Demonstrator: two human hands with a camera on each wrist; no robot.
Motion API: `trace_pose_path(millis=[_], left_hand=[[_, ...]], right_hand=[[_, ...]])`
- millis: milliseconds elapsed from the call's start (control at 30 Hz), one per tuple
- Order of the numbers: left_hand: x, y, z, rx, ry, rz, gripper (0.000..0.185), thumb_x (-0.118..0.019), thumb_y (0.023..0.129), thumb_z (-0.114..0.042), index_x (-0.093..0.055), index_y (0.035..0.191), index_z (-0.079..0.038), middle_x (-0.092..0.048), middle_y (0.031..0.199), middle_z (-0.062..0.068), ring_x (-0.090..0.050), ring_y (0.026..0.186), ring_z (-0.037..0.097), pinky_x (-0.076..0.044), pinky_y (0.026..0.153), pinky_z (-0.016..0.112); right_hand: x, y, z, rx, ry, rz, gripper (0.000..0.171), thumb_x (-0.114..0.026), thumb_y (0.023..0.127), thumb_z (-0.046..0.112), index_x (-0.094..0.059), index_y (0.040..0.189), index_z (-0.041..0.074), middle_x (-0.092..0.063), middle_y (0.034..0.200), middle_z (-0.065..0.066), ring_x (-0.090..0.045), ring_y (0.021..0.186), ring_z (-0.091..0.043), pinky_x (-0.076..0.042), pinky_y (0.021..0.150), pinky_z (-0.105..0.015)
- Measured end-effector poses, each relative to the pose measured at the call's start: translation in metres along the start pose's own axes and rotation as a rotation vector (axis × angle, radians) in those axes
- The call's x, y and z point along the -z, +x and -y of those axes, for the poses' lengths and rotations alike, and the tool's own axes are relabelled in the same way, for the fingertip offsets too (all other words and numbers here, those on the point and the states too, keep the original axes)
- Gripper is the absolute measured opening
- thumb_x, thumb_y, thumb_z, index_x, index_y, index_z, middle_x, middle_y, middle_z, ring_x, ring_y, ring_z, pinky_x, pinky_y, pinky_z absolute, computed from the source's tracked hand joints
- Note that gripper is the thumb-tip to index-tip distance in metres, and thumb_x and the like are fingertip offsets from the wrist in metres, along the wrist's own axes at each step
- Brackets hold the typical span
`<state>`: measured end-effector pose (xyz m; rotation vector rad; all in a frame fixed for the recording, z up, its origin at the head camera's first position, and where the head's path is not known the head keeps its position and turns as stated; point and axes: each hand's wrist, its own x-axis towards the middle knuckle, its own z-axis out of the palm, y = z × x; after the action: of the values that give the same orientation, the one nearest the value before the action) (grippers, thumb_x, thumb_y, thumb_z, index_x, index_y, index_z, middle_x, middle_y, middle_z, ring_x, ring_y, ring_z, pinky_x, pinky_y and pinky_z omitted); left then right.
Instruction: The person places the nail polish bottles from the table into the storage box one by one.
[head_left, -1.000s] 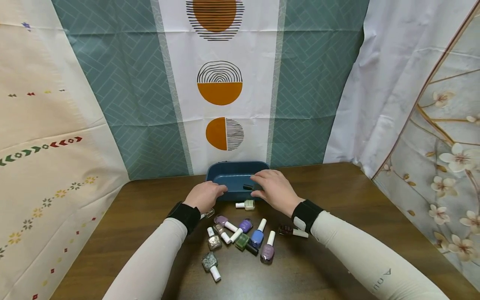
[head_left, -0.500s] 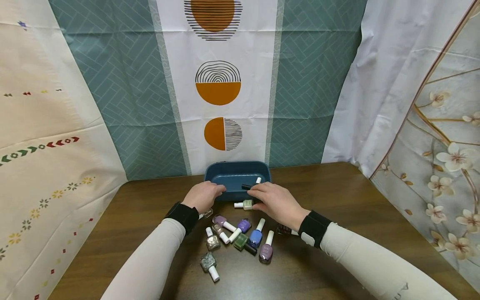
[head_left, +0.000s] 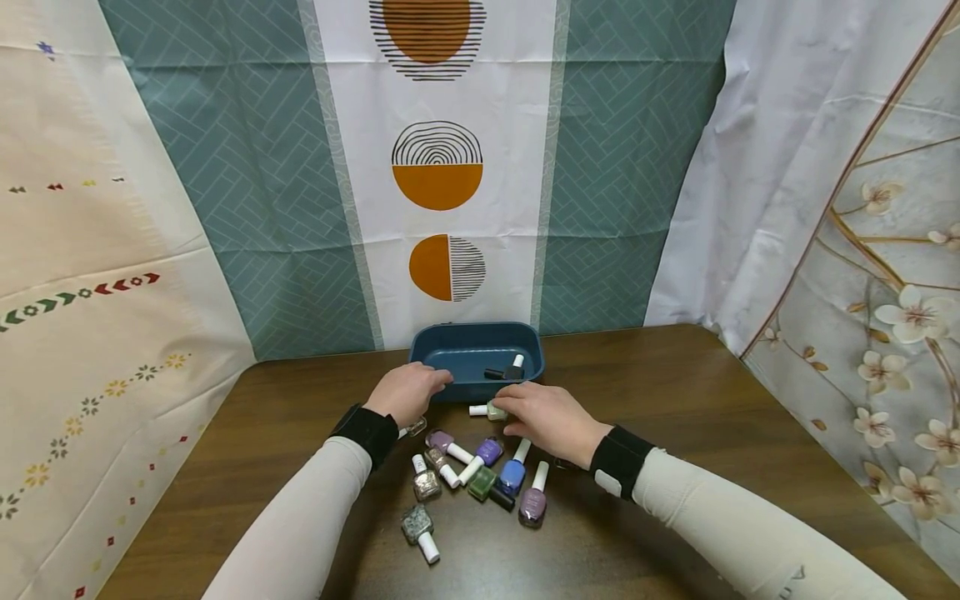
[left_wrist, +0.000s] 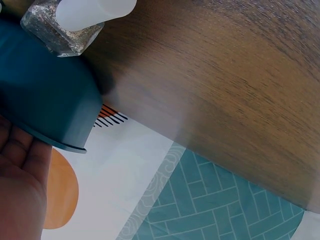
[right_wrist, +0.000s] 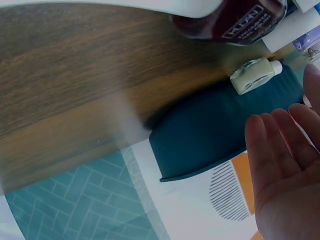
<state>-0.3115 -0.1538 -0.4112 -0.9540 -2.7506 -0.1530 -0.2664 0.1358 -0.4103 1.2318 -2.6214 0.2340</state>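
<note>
A dark blue tray (head_left: 474,340) stands at the back of the wooden table; inside it lie a black-capped bottle and a white-capped bottle (head_left: 514,367). My left hand (head_left: 426,386) grips the tray's near left rim (left_wrist: 47,102), palm (left_wrist: 20,190) against it. My right hand (head_left: 519,408) hovers just in front of the tray with relaxed, straight fingers (right_wrist: 282,150) and holds nothing. A pale green nail polish bottle (head_left: 491,409) (right_wrist: 254,75) lies under its fingertips, beside the tray wall (right_wrist: 220,130).
Several nail polish bottles lie scattered before me: purple (head_left: 489,452), blue (head_left: 513,475), mauve (head_left: 533,505), glitter (head_left: 417,523). A dark red one (right_wrist: 235,20) sits under my right wrist. Patterned curtains close off the back and sides.
My right hand has drawn back out of the tray toward me, leaving a white-capped bottle inside, and now hovers over the pale green bottle. The left hand has stayed on the rim.
</note>
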Motion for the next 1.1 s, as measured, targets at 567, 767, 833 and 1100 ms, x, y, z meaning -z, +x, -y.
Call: trace_pose_path(millis=[567, 767, 833, 1100], left_hand=[[0.000, 0.002, -0.001, 0.020, 0.008, 0.020, 0.023, -0.073, 0.106, -0.005, -0.079, 0.126, -0.014, -0.081, 0.114, 0.007, -0.075, 0.104, 0.029, -0.062, 0.095, 0.045], [0.001, 0.002, -0.002, 0.029, -0.009, 0.024, 0.023, -0.073, 0.106, -0.005, -0.079, 0.127, -0.013, -0.081, 0.115, 0.008, -0.075, 0.105, 0.030, -0.061, 0.097, 0.046], [0.001, 0.002, -0.002, 0.029, -0.012, 0.021, 0.023, -0.073, 0.106, -0.005, -0.079, 0.127, -0.013, -0.081, 0.115, 0.008, -0.075, 0.105, 0.030, -0.061, 0.097, 0.046], [0.002, 0.001, -0.002, 0.028, -0.005, 0.014, 0.023, -0.073, 0.106, -0.005, -0.080, 0.126, -0.013, -0.082, 0.114, 0.008, -0.075, 0.104, 0.030, -0.061, 0.096, 0.046]], right_hand=[[-0.012, 0.011, 0.002, 0.007, -0.045, 0.052, 0.044, -0.086, 0.100, 0.024, -0.075, 0.138, 0.006, -0.072, 0.141, -0.010, -0.069, 0.130, -0.026, -0.059, 0.104, -0.043], [-0.013, 0.014, 0.002, -0.001, -0.051, 0.050, 0.045, -0.088, 0.098, 0.024, -0.076, 0.136, 0.005, -0.073, 0.138, -0.010, -0.070, 0.127, -0.026, -0.059, 0.104, -0.043], [-0.014, 0.015, 0.002, -0.010, -0.043, 0.051, 0.045, -0.089, 0.097, 0.024, -0.076, 0.135, 0.005, -0.074, 0.137, -0.010, -0.071, 0.126, -0.026, -0.059, 0.104, -0.043], [-0.016, 0.019, 0.002, -0.034, -0.013, 0.054, 0.040, -0.090, 0.097, 0.022, -0.078, 0.131, 0.006, -0.076, 0.130, -0.008, -0.073, 0.119, -0.025, -0.061, 0.101, -0.042]])
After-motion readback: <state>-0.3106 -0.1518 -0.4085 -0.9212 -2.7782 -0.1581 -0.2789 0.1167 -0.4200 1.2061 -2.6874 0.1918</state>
